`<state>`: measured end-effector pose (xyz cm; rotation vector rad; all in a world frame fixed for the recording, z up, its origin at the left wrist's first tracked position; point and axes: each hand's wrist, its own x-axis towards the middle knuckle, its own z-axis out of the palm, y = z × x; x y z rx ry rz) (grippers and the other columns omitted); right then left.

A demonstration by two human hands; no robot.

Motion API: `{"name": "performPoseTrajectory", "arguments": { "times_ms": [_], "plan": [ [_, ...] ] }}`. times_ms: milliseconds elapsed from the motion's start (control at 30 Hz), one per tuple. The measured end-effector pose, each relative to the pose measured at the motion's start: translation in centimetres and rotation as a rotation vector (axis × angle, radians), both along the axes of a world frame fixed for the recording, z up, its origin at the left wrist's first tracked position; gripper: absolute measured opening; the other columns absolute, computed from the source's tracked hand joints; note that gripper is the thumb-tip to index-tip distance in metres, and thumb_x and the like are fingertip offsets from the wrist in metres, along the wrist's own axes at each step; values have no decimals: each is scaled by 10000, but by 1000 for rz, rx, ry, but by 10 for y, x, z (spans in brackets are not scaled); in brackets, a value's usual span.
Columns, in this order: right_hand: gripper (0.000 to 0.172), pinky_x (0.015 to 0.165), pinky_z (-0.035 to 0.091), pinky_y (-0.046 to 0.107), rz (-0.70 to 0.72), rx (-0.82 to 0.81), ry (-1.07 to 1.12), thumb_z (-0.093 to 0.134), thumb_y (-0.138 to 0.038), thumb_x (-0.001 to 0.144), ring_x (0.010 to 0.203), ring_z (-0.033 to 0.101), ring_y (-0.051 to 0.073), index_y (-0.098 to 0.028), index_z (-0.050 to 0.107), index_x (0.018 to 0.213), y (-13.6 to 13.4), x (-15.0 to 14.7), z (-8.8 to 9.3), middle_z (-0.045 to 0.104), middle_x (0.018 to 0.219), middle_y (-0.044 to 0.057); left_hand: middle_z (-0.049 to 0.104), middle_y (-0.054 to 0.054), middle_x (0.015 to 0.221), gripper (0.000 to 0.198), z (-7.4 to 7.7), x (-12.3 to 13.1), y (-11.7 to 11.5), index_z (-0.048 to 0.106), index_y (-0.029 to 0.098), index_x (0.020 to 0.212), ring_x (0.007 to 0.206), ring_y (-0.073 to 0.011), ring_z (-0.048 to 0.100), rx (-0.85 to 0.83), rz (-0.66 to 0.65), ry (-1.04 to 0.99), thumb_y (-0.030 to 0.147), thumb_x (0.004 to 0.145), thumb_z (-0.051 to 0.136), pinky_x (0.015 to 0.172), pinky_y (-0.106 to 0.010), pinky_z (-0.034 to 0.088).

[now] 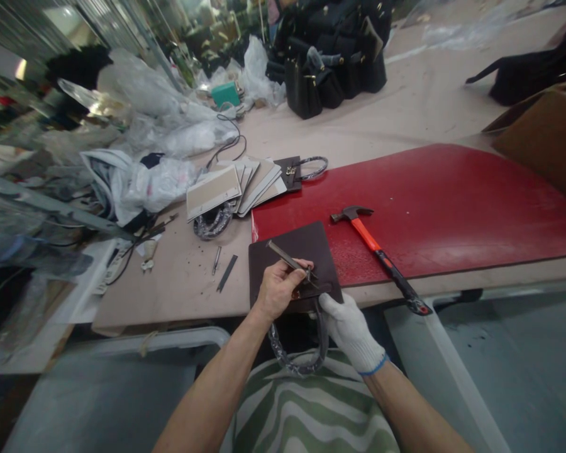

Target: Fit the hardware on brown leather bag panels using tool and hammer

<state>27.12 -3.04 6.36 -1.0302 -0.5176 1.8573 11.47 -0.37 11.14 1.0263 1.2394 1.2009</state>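
In front of me a dark brown leather bag panel (287, 242) lies partly on the red sheet, with a plastic-wrapped handle (295, 365) hanging toward my lap. My bare left hand (283, 284) is closed on a slim, flat metal tool (282, 253), held slanted over the panel. The tool's working end is partly hidden by my fingers. My right hand (351, 327), in a white knit glove, grips the panel's near right edge beside the handle, thumb on top. A claw hammer (368, 236) with an orange and black handle rests to the right.
Left of the panel lie a dark flat strip (227, 273) and a small metal tool (216, 260). Stacked panels (259, 182) with wrapped handles sit behind. Black bags (330, 69) stand at the back, plastic wrap (170, 126) is heaped left, and a brown box (542, 132) is right.
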Motion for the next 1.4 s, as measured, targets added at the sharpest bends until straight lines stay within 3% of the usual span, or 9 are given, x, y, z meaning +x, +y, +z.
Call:
{"name": "performPoseTrajectory", "arguments": {
  "times_ms": [533,833,1100,1300,1400],
  "plan": [
    [405,703,521,345,-18,-2,-41,898,-460,637,674,612,204,-179,758,892,2,-11,5,728,790,39,791,-117,1084,274,0,-5,-1,769,161,975,989,-224,736,105,-15,66,399,838,774,886,-323,581],
    [416,662,507,318,-7,32,-130,886,-465,638,653,591,180,-150,759,880,4,-11,10,719,767,38,798,-81,1042,201,-1,-1,2,778,174,981,908,-192,727,140,13,156,313,856,705,829,-290,566],
    [363,582,474,304,99,128,-228,878,-452,632,594,548,172,-155,735,785,11,3,21,668,677,22,793,-57,967,179,3,6,4,779,185,959,838,-181,713,169,39,252,225,835,656,767,-273,561],
    [384,654,490,314,116,185,-244,885,-478,636,668,553,181,-153,752,791,11,8,11,690,744,31,778,-45,877,178,9,5,7,789,176,940,770,-166,691,127,38,264,231,835,656,723,-257,542],
    [396,617,466,303,104,185,-242,890,-498,629,631,515,165,-154,734,747,10,7,6,658,693,19,777,-43,878,175,11,5,7,787,176,937,762,-165,688,125,36,270,230,833,657,716,-256,541]
  ]
}}
